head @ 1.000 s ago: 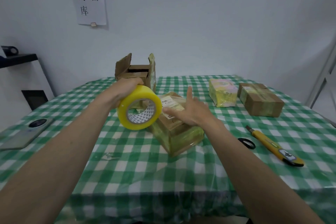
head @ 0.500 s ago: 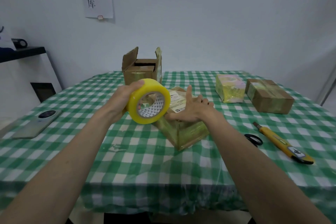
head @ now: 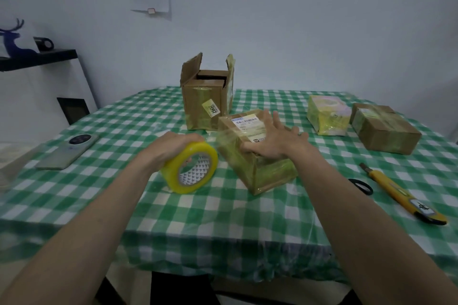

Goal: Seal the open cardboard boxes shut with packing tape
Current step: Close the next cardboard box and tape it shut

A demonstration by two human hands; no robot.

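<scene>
At the far left of the green and white checked tablecloth (head: 124, 146) lies a flat grey phone-like device with a round dark camera ring (head: 67, 150), well clear of the work. Next, the left hand (head: 173, 147) curls over the top of a wide yellow roll of packing tape (head: 190, 171), gripping it; the roll stands on edge with its lower rim at the cloth, its patterned core facing the viewer, probably kept close for the next strip. Behind it, a tall brown cardboard box with its top flaps standing open (head: 207, 96) waits unsealed near the table's far edge; inside, only dark inner cardboard shows, and its contents cannot be told. In the middle, the right hand (head: 272, 141) rests flat with fingers spread on a small brown cardboard box with a white shipping label (head: 250, 153), seemingly steadying it or smoothing tape; this box is closed and glossy with tape. Further right sit 2 more closed parcels, a yellowish tape-wrapped packet (head: 327, 116) and a brown taped carton (head: 384, 131), side by side. Nearest the right edge lie a black ring-shaped object (head: 361, 186) and a yellow utility knife (head: 401, 195).
</scene>
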